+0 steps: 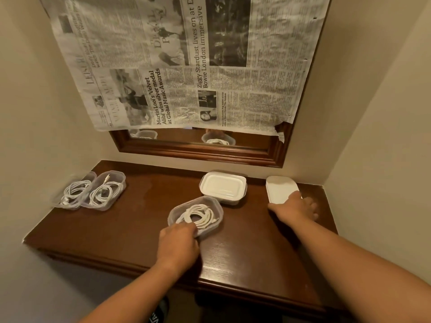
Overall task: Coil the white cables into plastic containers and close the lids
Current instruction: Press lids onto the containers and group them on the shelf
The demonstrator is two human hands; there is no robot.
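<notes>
Both forearms enter from the lower edge and reach forward over the dark wooden tabletop (140,217). Left hand (178,241) rests at the near rim of an open clear container (217,212), its fingers curled over that rim; whether they press the plastic or the cable inside cannot be told. Within this container lies a coiled white cable (200,216), looped in a rough ring. Right hand (297,207) lies farther right, fingers spread and pointing away, touching the near edge of a stack of white lids (279,188); it closes on nothing that can be seen. Between the two hands, just behind the open container, stands a closed container (222,186) with a white lid seated on top. At the far left of the tabletop, well apart from the hands, two more open clear containers (93,191) sit side by side and touching, each with a coiled white cable inside. Above the tabletop hangs a wood-framed mirror (200,150), most of it covered by a sheet of newspaper (186,61); its uncovered lower strip reflects the containers.
</notes>
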